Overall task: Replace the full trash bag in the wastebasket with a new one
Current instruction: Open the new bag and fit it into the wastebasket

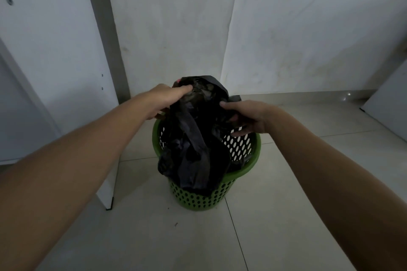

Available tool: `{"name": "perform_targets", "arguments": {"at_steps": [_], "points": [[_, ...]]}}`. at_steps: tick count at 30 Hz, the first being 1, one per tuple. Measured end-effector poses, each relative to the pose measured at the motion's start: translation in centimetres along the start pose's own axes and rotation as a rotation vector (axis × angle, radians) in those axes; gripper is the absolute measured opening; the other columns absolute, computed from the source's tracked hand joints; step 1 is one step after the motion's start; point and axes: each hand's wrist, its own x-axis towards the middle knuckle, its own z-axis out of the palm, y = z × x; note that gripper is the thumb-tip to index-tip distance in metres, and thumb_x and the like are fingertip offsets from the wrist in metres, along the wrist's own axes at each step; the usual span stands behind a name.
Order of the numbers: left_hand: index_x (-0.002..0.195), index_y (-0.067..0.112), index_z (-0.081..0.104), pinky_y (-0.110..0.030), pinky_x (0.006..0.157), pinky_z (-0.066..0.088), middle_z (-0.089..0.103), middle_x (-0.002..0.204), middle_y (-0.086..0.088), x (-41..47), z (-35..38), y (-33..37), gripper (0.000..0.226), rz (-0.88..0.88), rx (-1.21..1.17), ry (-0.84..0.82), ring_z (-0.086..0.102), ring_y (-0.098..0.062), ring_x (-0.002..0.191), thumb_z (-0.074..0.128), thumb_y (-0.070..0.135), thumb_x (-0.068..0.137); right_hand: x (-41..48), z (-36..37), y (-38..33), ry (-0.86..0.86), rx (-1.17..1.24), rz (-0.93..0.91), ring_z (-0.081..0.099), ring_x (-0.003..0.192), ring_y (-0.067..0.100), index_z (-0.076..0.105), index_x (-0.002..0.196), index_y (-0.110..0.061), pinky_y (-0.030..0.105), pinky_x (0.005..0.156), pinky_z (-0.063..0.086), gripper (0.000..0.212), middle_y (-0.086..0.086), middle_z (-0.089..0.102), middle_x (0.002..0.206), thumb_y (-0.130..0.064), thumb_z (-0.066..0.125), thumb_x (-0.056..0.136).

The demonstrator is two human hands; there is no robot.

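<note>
Head-worn view, forward and down, near above wastebasket (242, 174).

Count: 1 green wastebasket (247, 170), perforated all round (holes too many to tally). 1 black trash bag (198, 138), as far as the dark plastic lets me tell; could be more layers bunched in there. 2 bare hands on it: left hand (164, 100), right hand (248, 117). 2 forearms in shot. 1 white furniture panel (66, 50) standing at left, 1 white board (389, 105) at the right edge. Floor tiles (275, 226): several, partly cut off.
</note>
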Motion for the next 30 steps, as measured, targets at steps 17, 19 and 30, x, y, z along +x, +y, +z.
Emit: {"name": "perform_targets", "arguments": {"at_steps": [17, 19, 30], "points": [[0.140, 0.021, 0.041, -0.036, 0.077, 0.049, 0.054, 0.125, -0.011, 5.0, 0.1, -2.0, 0.058, 0.237, 0.455, 0.129, 0.053, -0.025, 0.099, 0.054, 0.000, 0.087, 4.4, -1.3, 0.4, -0.012, -0.223, 0.027, 0.070, 0.080, 0.030, 0.066, 0.107, -0.005, 0.035, 0.059, 0.058, 0.034, 0.016, 0.070, 0.105, -0.034, 0.066, 0.088], [0.125, 0.016, 0.054, -0.031, 0.075, 0.044, 0.059, 0.118, -0.010, 5.2, 0.6, -1.0, 0.037, 0.213, 0.511, 0.095, 0.054, -0.026, 0.098, 0.051, 0.013, 0.089, 5.5, -1.4, -0.4, -0.013, -0.196, 0.084, 0.072, 0.085, 0.029, 0.068, 0.109, -0.011, 0.034, 0.058, 0.058, 0.062, 0.012, 0.074, 0.103, -0.067, 0.058, 0.085], [0.113, 0.004, 0.065, -0.037, 0.092, 0.053, 0.065, 0.118, -0.017, 10.1, -1.1, -2.5, 0.050, -0.066, 0.075, 0.400, 0.063, -0.034, 0.104, 0.060, 0.047, 0.089, 12.0, -6.2, 0.9, 0.488, 0.189, -0.186, 0.060, 0.046, 0.023, 0.064, 0.082, -0.006, 0.025, 0.041, 0.048, 0.021, 0.018, 0.064, 0.076, 0.002, 0.045, 0.084]]}}
